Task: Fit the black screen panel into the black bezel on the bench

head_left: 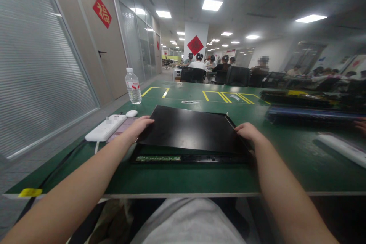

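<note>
L hand (145,122): grip closed on L edge of black panel (185,127), thumb on top face; fingers beneath hidden.
R hand (247,131): fingers curled, grip closed on R rim of black frame (211,158); can't tell if panel edge is pinched too.
Panel: center of bench (183,181), in front of wearer, over frame & slightly askew to it; near edge apart from frame's near strip, which shows uncovered.
Near strip: green circuit board (158,158) along L half, dark along R.
Bench, L side: wht. power strip (105,128) beside purplish flat item (121,129), wht. mouse-like item (132,113) just behind; clear btl. (133,87) w/ red-and-wht. label upright nr. far L edge.
Bench, far side: yellow tape (165,92) outlines, small wht. pc. (190,102).
Bench, R side: long dark-blue item (311,114), dark stack (303,98) behind, 2nd wht. strip (343,148) nearer; another person's hand (360,124) at pic. edge.
Bkgd.: co-workers (198,65) seated, blk. chairs (238,76), red diamond sign (195,45) on pillar.
</note>
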`<action>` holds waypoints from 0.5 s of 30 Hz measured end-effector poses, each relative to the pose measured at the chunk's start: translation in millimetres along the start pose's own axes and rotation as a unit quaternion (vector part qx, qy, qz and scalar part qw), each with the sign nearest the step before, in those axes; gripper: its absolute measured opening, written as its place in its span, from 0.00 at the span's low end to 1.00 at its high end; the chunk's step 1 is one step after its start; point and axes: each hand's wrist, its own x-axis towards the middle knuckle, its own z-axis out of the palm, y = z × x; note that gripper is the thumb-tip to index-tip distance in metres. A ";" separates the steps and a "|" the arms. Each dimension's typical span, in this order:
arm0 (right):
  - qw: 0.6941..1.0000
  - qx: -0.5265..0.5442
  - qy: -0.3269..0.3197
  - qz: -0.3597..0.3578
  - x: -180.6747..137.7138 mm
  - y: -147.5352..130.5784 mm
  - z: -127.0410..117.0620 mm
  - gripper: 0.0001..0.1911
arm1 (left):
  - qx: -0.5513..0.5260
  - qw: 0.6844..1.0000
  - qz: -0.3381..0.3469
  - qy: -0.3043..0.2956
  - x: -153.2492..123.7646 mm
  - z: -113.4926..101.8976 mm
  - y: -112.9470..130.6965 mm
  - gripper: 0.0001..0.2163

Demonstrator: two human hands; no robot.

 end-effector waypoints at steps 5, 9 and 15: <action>1.000 0.014 -0.012 0.010 -0.6 0.5 0.9 0.18 | -0.091 0.993 -0.048 -0.057 -7.4 -0.8 10.6 0.18; 1.000 0.020 -0.003 0.011 2.2 1.6 1.8 0.17 | -0.144 0.986 -0.049 -0.075 -6.2 -1.4 11.8 0.17; 0.999 0.048 0.007 0.017 4.9 3.4 2.7 0.14 | -0.120 0.990 -0.064 -0.038 -0.2 -2.6 7.8 0.19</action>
